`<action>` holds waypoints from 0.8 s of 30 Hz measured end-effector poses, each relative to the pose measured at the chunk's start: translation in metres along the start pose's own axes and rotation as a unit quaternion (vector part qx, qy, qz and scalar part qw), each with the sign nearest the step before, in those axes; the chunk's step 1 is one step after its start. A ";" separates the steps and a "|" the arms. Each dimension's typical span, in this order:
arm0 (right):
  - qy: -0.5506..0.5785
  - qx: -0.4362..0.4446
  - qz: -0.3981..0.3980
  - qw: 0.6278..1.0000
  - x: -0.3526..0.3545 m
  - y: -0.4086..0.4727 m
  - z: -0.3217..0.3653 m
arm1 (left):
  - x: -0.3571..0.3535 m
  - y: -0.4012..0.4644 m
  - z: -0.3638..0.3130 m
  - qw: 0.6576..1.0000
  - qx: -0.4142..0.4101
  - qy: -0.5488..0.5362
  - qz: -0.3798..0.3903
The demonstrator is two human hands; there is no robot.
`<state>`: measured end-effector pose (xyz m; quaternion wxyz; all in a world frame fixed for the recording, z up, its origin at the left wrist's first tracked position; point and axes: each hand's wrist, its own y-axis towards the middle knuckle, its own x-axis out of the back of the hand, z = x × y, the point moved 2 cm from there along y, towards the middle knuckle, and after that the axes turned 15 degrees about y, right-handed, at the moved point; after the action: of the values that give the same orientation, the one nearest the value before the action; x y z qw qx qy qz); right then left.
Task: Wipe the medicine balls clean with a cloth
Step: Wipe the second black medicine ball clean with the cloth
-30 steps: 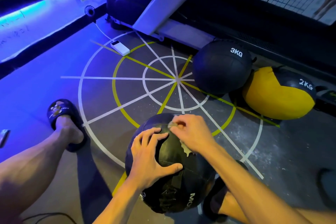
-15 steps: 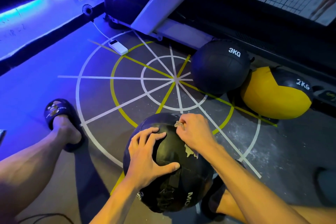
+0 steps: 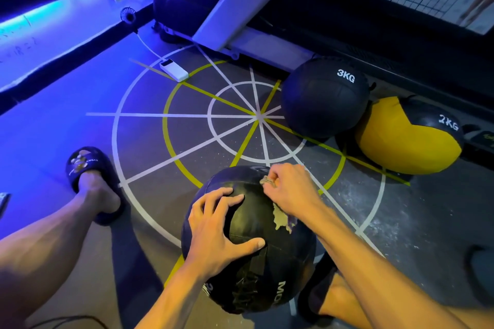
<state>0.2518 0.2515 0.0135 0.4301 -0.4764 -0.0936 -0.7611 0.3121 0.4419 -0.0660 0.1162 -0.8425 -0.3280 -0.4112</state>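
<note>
Two hands | left hand (image 3: pixel 216 232) spread, steadying the black medicine ball (image 3: pixel 248 240) | right hand (image 3: pixel 290 189) pinching cloth (image 3: pixel 268 181) to scrub its top.

"3KG" stands in white capitals on the upper right of the black medicine ball (image 3: pixel 324 96) at far centre-right. "2KG" is printed in white on the black panel of the yellow-and-black ball (image 3: pixel 406 139) just right of it. The near black ball (image 3: pixel 248 243) carries white lettering low on its right side; only "MO" can be read, and the rest curves out of sight. The dark slipper (image 3: pixel 88 165) at left has small print across its strap, too blurred to read.
</note>
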 end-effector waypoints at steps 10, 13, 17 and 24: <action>-0.037 -0.112 0.028 0.993 0.029 -0.017 -0.038 | 0.000 0.000 0.004 1.000 -0.005 -0.001 0.002; 0.024 -0.073 0.005 0.997 0.015 -0.010 -0.013 | 0.000 -0.001 0.005 1.000 -0.006 -0.003 0.006; 0.055 0.000 -0.020 0.998 -0.016 -0.006 0.025 | 0.004 -0.002 0.010 1.000 -0.003 -0.010 0.016; 0.172 -0.117 -0.141 0.968 -0.008 -0.073 -0.078 | 0.011 -0.004 0.018 0.999 0.011 -0.024 0.025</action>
<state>0.1481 0.2577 -0.0143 0.2694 -0.3674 0.0048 -0.8902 0.3255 0.4583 -0.0696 0.1278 -0.8589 -0.3143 -0.3837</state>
